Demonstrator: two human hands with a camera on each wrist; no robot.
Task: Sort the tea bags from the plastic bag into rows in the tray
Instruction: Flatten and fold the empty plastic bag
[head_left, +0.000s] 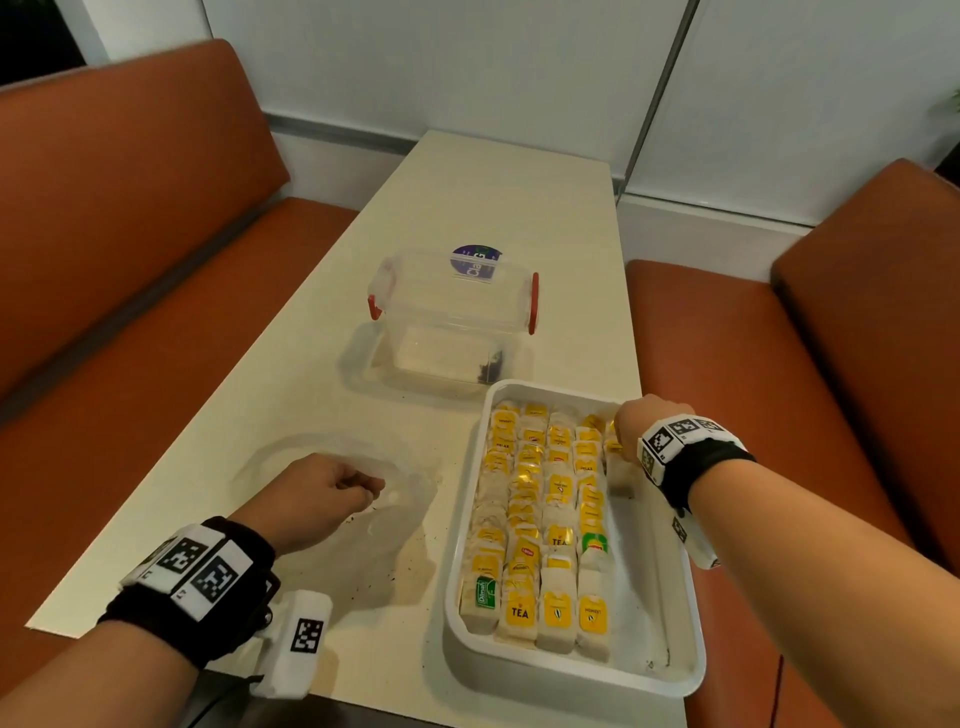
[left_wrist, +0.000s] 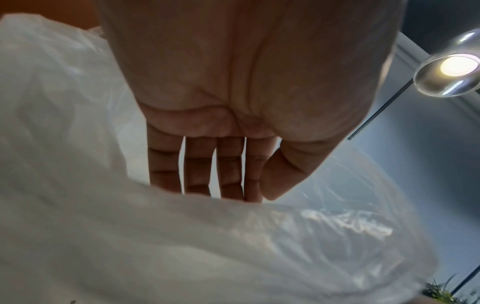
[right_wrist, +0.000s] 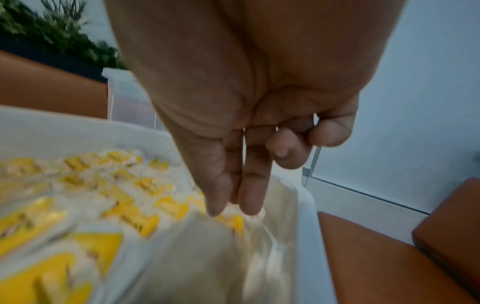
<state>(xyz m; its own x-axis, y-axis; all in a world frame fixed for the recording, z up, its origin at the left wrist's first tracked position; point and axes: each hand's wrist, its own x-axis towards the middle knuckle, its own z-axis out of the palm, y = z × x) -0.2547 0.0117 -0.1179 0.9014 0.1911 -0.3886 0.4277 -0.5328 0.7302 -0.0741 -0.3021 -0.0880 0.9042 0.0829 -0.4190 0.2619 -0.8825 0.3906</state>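
Observation:
A white tray (head_left: 571, 670) at the table's right front holds several rows of tea bags (head_left: 540, 519) with mostly yellow tags. My right hand (head_left: 625, 431) reaches over the tray's far right corner. In the right wrist view its thumb and first fingers (right_wrist: 249, 201) pinch a tea bag (right_wrist: 207, 246) at the top of the rightmost row, beside the tray wall (right_wrist: 306, 226). The clear plastic bag (head_left: 405, 551) lies flattened on the table left of the tray. My left hand (head_left: 322, 493) rests on it. Its fingers (left_wrist: 200, 164) are straight, their tips hidden behind crumpled plastic (left_wrist: 182, 246).
A clear plastic box (head_left: 452, 312) with red latches stands beyond the tray, mid-table. Dark tea crumbs (head_left: 410, 566) dot the table by the bag. Orange benches (head_left: 727, 364) run along both sides of the table. A white wall closes off the far end.

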